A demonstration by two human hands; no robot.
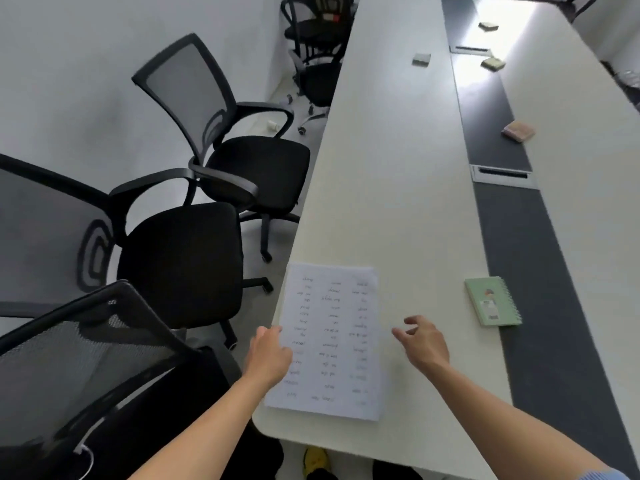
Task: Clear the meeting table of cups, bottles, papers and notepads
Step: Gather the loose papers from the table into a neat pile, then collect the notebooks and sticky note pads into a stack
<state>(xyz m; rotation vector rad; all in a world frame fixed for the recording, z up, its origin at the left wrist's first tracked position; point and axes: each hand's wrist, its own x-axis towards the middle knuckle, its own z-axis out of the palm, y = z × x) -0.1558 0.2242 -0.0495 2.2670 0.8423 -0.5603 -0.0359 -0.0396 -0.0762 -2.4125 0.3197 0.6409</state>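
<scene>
Long white meeting worktop (pixel 398 168) with a dark centre strip (pixel 519 254), grey room, mesh chairs (pixel 180 258) along the near side.

Printed paper (pixel 332 341) lies flat between the 2 hands, its left edge right at the worktop lip. Looks like more than 1 sheet, can't confirm.

Left hand (pixel 270 355): fingertips on the paper's left edge. Can't tell if it pinches the edge or just rests on it. Right hand (pixel 422 344): fingers loosely spread, holds nothing, just right of the paper and not touching it.

Risks:
- Paper flat on a smooth top gives little to grab. A 1-sided pull from the left hand could slide it off the lip onto the chair or floor.
- If it's a stack, lifting by 1 edge could fan or drop the lower sheets.
- A crease is likely if the right hand doesn't support the far side.

Around: green spiral notepad (pixel 491 301) just beyond and right of the right hand, at the strip's edge. 4 small pads well ahead of both hands: (pixel 518 130), (pixel 421 59), (pixel 493 63), (pixel 488 26). Cable slot (pixel 502 173) ahead in the strip. Nothing blocks the paper; the chairs crowd the left hand's side.
</scene>
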